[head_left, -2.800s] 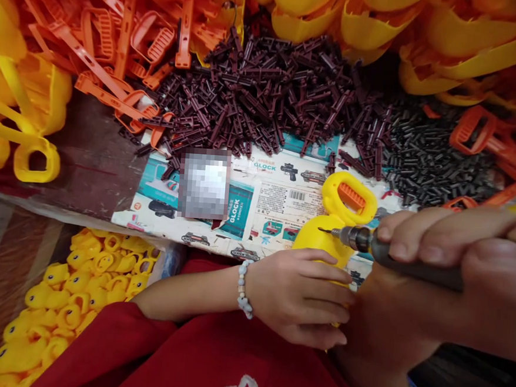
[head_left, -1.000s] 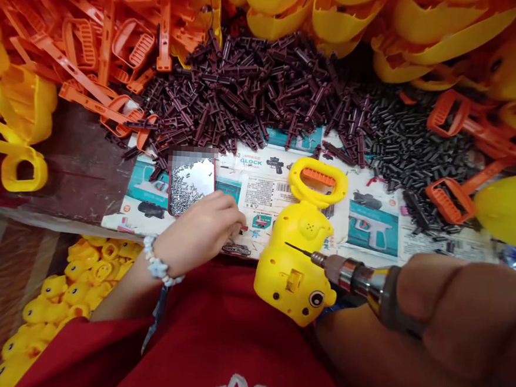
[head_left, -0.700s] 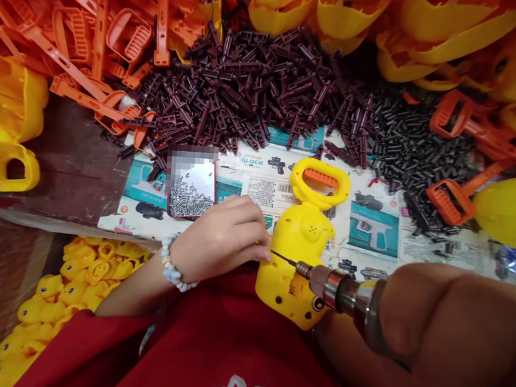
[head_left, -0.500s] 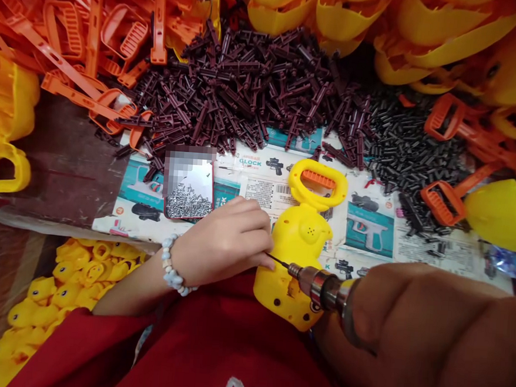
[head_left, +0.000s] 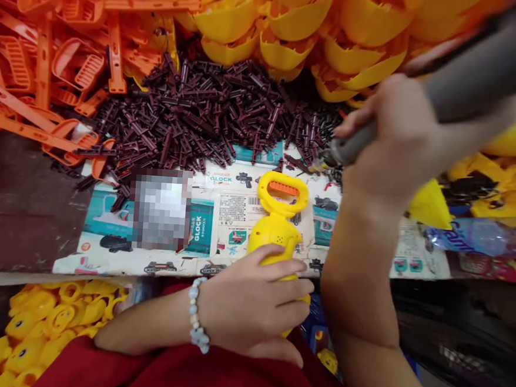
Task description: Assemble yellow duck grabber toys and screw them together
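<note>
My left hand, with a beaded bracelet at the wrist, lies across a yellow plastic duck toy at the table's near edge. Its fingers curve over the toy's lower part and hide much of it. A ring handle with an orange ribbed trigger points away from me. Up at the right, my right hand is wrapped around a grey power screwdriver. The tool is raised clear of the toy, its front end angled down to the left; the bit is too blurred to make out.
A small tray, pixelated, sits left of the toy. Dark maroon plastic parts are heaped behind, with orange handles at left and stacked yellow shells beyond. Yellow ducks fill the space below left. A plastic wrapper lies right.
My right hand has lifted the power screwdriver off the toy, up and away. My left hand has gone from fingering the bit's tip to spreading over the duck toy. The view has shifted right.
</note>
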`<state>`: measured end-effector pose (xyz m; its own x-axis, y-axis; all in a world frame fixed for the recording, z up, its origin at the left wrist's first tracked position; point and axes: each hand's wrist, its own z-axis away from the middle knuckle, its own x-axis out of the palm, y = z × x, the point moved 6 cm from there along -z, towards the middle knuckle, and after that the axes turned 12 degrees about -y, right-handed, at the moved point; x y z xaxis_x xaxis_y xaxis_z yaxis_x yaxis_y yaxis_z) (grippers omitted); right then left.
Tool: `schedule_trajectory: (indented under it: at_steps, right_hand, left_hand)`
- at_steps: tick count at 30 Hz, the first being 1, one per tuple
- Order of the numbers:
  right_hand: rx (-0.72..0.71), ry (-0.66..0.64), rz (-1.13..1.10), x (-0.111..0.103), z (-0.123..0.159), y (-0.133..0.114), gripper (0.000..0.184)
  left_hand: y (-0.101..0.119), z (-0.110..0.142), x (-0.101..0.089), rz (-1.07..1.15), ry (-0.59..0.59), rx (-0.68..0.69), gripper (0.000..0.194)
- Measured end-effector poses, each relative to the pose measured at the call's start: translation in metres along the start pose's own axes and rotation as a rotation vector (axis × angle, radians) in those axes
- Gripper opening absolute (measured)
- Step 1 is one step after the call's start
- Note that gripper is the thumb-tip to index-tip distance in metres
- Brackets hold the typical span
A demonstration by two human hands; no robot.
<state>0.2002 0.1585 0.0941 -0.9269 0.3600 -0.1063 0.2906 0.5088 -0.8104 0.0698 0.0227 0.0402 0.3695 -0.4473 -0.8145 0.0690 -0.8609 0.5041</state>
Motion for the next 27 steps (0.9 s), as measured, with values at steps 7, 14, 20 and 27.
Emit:
schedule_trajectory:
  at_steps: [7,14,20,27]
  right_hand:
    - [-0.063,0.063,-0.051,0.011,-0.004,0.01,0.015]
    - [-0.079,-0.009,0.108,0.024,-0.005,0.008,0.02]
    - [0.076,-0.095,0.259,0.032,-0.001,0.027,0.014]
    - [0.026,-0.063,0.123,0.031,-0.002,0.027,0.022]
  left_hand:
    - [-0.002,-0.008,0.015,0.111,-0.053,0.008,0.034]
    - [-0.003,-0.013,0.018,0.147,0.004,-0.001,0.033]
    - [-0.004,-0.015,0.02,0.153,0.006,-0.012,0.031]
    - [-0.002,-0.018,0.019,0.139,0.017,-0.023,0.027]
